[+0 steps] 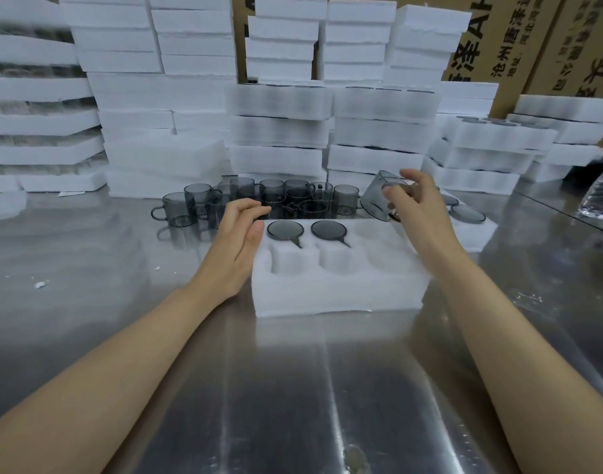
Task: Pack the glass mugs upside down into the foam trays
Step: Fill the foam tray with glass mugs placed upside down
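A white foam tray (337, 289) with two rows of round pockets lies on the steel table before me. Two smoky grey mugs sit upside down in its back row, one at the left (285, 230) and one in the middle (328, 229). My right hand (417, 206) grips a tilted grey mug (378, 196) above the tray's back right corner. My left hand (240, 230) rests with straight fingers against the tray's left back edge and holds nothing. A cluster of upright grey mugs (245, 200) stands just behind the tray.
Tall stacks of foam trays (279, 131) fill the back of the table. Another foam tray with upside-down mugs (467, 213) lies to the right behind my right hand. A plastic water bottle (600, 193) stands at the far right. Cardboard boxes (532, 39) rise behind.
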A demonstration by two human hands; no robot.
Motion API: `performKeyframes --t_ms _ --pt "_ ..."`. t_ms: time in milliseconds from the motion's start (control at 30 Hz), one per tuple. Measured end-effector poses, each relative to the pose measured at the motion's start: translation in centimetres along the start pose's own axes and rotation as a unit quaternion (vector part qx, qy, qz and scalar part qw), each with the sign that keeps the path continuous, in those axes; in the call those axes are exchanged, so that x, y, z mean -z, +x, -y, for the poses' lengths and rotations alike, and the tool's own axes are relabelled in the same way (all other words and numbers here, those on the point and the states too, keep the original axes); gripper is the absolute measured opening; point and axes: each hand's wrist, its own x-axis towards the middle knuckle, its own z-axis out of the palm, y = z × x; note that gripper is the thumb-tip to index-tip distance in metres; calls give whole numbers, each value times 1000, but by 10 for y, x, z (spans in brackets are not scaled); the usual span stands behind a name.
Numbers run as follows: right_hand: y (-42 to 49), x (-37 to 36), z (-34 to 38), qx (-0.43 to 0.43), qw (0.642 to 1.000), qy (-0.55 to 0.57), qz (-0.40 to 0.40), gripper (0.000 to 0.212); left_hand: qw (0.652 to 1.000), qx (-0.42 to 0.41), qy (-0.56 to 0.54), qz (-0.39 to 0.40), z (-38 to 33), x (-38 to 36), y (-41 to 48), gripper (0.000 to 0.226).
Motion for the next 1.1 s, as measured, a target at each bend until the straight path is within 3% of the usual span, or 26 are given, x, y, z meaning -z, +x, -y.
performKeyframes --t_ms 233,400,467,600,667,733,800,900,1100 --pt "2 -2 -8 60 988 -141 30 43 1000 -2 1 3 -3 1 -1 43" --pt "0 -6 -14 79 935 -332 97 15 1000 0 6 5 -6 2 -1 43" --pt "1 -5 -15 73 925 -359 98 14 1000 0 7 5 -6 2 -1 43" --pt "0 -2 -15 128 919 -360 95 45 1000 2 10 9 -8 2 -1 43" --pt "-2 -1 -15 124 908 -371 153 58 1000 -1 7 7 -7 2 -1 41" --pt "-3 -3 -17 65 881 -406 233 66 1000 3 -2 -7 -5 0 -1 38" --pt "-3 -4 -19 13 860 -425 282 70 999 19 -6 -43 1 0 2 32" --pt "-1 -4 -20 0 853 -431 294 73 992 62 52 -92 15 1 8 29" --pt "-2 -6 -19 1 846 -443 296 73 967 132 213 -55 41 -1 26 49"
